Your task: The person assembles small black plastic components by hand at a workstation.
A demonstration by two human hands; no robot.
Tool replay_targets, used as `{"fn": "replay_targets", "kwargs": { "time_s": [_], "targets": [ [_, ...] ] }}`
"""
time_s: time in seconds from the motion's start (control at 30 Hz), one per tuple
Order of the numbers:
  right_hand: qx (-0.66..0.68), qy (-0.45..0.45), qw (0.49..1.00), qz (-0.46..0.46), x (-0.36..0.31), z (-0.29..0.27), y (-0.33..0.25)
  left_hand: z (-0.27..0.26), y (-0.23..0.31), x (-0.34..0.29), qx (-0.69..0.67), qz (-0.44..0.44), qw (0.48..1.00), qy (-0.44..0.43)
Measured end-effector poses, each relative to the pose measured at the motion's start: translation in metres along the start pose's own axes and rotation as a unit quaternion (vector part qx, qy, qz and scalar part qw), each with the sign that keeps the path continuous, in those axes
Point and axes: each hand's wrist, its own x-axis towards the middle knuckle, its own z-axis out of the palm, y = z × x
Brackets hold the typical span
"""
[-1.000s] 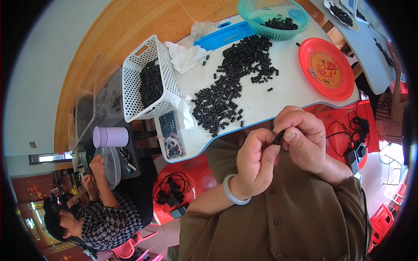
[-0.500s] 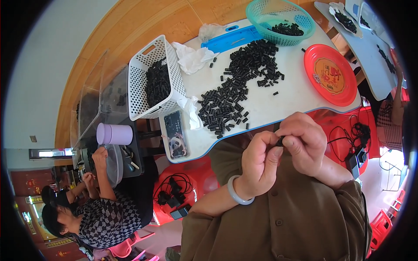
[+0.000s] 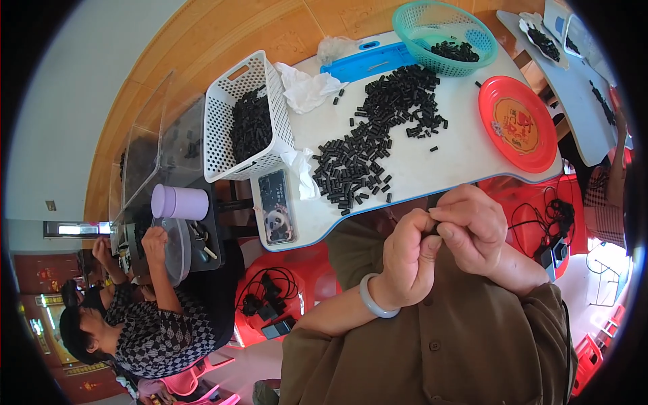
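My left hand (image 3: 406, 260), with a pale bangle on its wrist, and my right hand (image 3: 472, 229) meet fingertip to fingertip in front of my chest, just off the table's near edge. Both are closed in a pinch around one small black piece, nearly all of it covered by the fingers. Beyond them, a long heap of short black cylindrical pieces (image 3: 354, 162) is spread over the white table (image 3: 307, 135). A few single pieces lie loose around the heap.
A white perforated basket (image 3: 278, 115) and a green colander (image 3: 486, 50) hold more black pieces. A red plate (image 3: 489, 135), a blue tray (image 3: 378, 59), crumpled tissues (image 3: 307, 88) and a phone (image 3: 275, 202) are also on the table. A co-worker (image 3: 162, 331) sits at left near a lilac container (image 3: 181, 202).
My hands stay together, and the fingers have closed further over the black piece, which showed more before. The view has shifted slightly. The co-worker at left has moved a hand upward.
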Motion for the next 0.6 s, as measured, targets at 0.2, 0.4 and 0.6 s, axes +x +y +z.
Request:
{"fn": "replay_targets", "kwargs": {
  "time_s": [0.2, 0.4, 0.6],
  "targets": [
    [0.142, 0.084, 0.984, 0.067, -0.006, 0.018, 0.0, -0.001, -0.003, 0.005, -0.002, 0.046, 0.999, 0.018],
    [0.293, 0.05, 0.934, 0.196, -0.005, 0.008, 0.003, -0.005, 0.0, 0.004, 0.006, 0.032, 0.999, 0.033],
    [0.322, -0.072, 0.886, 0.325, 0.001, 0.001, -0.004, -0.007, 0.004, -0.001, 0.026, 0.008, 0.999, 0.024]
  ]
}}
